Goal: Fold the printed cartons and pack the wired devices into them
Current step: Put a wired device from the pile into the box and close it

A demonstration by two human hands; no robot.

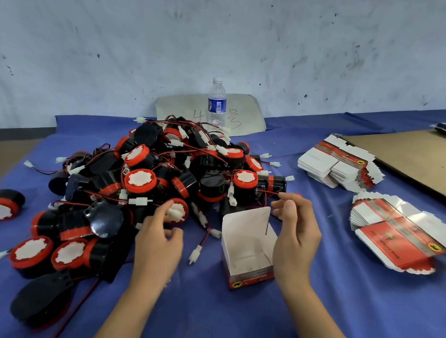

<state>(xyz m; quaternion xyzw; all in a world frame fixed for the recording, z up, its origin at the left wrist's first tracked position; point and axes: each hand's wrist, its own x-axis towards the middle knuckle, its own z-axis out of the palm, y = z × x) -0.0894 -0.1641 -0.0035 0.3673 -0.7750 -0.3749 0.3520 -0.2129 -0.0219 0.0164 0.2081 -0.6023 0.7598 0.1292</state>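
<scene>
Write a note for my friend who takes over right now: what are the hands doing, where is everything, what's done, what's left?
Left hand: fingertips at a device on the pile's near edge; grip unclear.
Right hand: pinches a red wire above the carton.
Carton: folded, upright, top open, empty.
Pile of devices lies left of it; flat cartons sit in two stacks to the right.
Done: one carton folded.
Left: put a device in, close it, then do the rest of the pile.
</scene>
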